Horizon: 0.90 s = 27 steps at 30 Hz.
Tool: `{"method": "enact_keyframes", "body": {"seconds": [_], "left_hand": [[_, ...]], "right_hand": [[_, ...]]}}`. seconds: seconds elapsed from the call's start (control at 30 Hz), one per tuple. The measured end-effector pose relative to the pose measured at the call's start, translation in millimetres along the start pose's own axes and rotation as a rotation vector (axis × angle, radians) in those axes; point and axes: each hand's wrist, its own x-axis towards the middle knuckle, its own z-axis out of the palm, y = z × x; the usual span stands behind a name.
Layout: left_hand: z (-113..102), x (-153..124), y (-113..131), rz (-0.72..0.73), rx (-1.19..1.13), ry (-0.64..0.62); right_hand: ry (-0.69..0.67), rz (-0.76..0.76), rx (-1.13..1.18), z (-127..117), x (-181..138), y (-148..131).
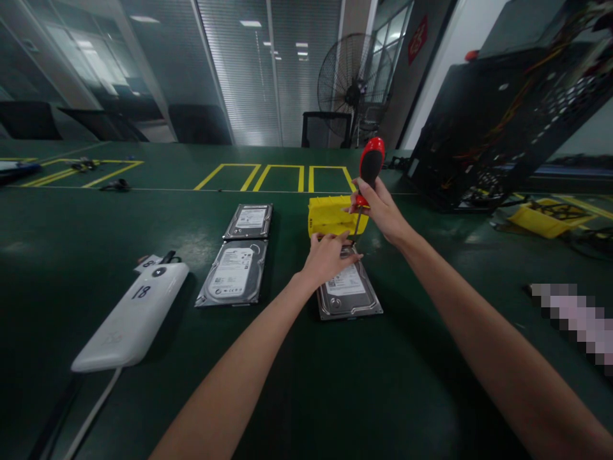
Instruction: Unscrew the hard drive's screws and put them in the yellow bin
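A hard drive [348, 297] with a white label lies flat in front of me. Across its far part rests my left hand [326, 257], fingers spread, thumb and forefinger apart on either side of the screwdriver tip. My right hand [378, 203] is closed around the lower handle of a red and black screwdriver [372, 163]. The screwdriver stands nearly upright, its shaft reaching down to the drive's far end; the exact contact spot is hidden by my left fingers. Just behind the drive is a yellow plastic bin [330, 214], partly covered by my right fingers.
To the left lie two more hard drives, a farther one [249, 220] and a nearer one [234, 271]. A white power bank [136, 313] with cables is farther left. An open black computer case [460, 140] stands at right, near another yellow bin [550, 217]. Yellow tape marks the green table [287, 383].
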Motion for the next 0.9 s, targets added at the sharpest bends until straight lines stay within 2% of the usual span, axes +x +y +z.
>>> {"method": "enact_keyframes", "body": {"seconds": [0.27, 0.6, 0.9], "left_hand": [[2.1, 0.6, -1.5, 0.003, 0.017, 0.010], [1.4, 0.4, -1.2, 0.003, -0.004, 0.014], [-0.3, 0.1, -0.4, 0.001, 0.013, -0.010]], "right_hand": [[0.053, -0.052, -0.003, -1.1, 3.6, 2.6], [0.023, -0.092, -0.067, -0.3, 4.1, 4.8], [0.028, 0.014, -0.055, -0.7, -0.1, -0.6]]}}
